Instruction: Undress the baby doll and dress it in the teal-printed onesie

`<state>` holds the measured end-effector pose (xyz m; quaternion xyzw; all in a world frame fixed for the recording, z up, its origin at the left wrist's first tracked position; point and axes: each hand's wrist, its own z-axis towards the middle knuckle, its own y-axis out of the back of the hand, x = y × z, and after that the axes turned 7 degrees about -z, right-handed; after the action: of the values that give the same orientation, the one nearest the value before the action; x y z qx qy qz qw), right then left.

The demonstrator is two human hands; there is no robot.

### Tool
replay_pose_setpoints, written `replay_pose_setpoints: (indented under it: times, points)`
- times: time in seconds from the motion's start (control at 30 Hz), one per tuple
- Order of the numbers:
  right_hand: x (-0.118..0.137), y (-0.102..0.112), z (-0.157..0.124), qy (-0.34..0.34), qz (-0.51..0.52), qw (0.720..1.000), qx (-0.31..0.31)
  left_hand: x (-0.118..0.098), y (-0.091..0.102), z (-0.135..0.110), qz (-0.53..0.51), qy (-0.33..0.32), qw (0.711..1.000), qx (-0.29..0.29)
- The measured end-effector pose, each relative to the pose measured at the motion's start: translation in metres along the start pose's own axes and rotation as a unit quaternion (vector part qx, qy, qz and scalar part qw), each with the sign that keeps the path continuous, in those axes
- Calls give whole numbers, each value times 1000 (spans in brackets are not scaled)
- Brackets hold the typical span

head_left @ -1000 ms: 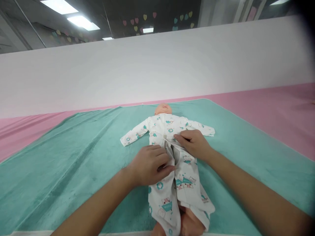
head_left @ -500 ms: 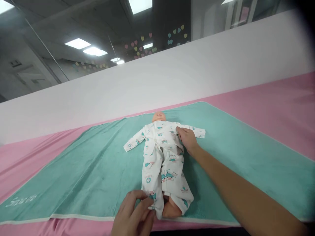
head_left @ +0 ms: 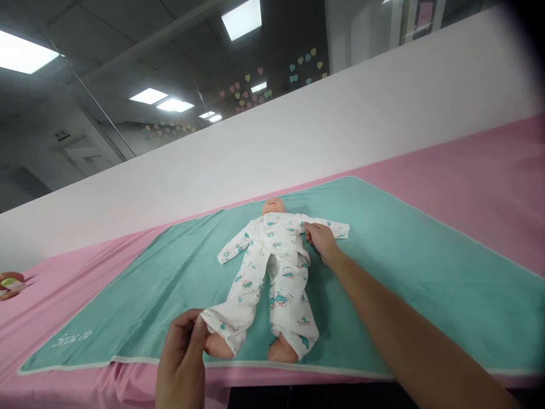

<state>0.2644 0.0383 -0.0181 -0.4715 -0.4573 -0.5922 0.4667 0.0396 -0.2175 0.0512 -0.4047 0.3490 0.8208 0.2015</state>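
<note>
A baby doll [head_left: 273, 205] lies on its back, head away from me, in a white printed shirt [head_left: 272, 230] and matching trousers [head_left: 287, 284]. Between thumb and fingers, my left hand [head_left: 182, 358] pinches the cuff of the trouser leg on the left and holds it out sideways. A bare foot [head_left: 219, 345] shows beneath that cuff, and the other foot [head_left: 283, 349] pokes out of the other leg. My right hand [head_left: 321, 241] is closed at the shirt's right side, just below the sleeve; its fingertips seem to grip the shirt fabric.
Under the doll is a teal blanket [head_left: 383, 295] with a pale edge, spread over a pink sheet [head_left: 489, 182]. A brown and green object [head_left: 12, 285] sits at the far left. Behind the bed rises a white wall panel [head_left: 298, 142] with dark reflective glass above.
My left hand has moved left, pulling the trouser cuff outward, so the doll's legs are spread and the left-side foot shows. My right hand stays by the shirt. The view has shifted slightly.
</note>
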Motion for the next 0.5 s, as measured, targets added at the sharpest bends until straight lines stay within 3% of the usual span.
replay_pose_setpoints:
  times: [0.07,0.2,0.23,0.3,0.37,0.43,0.5]
  points:
    - [0,-1,0,3,-6,1000,0,13,3,1,30,-31,999,24]
    - [-2,-2,2,11,-30,999,5,50,15,12,127,-225,956,139]
    - [-3,-3,2,13,-36,999,8,56,17,16,140,-243,949,147]
    - [-3,-3,2,20,-47,999,17,61,16,21,148,-189,960,143]
    - [-4,-4,2,27,-58,998,26,60,8,22,113,-49,981,147]
    - [-4,-4,2,33,-68,997,32,57,-4,19,47,92,982,160]
    - [-4,-4,1,38,-77,996,38,57,-16,15,0,163,973,164]
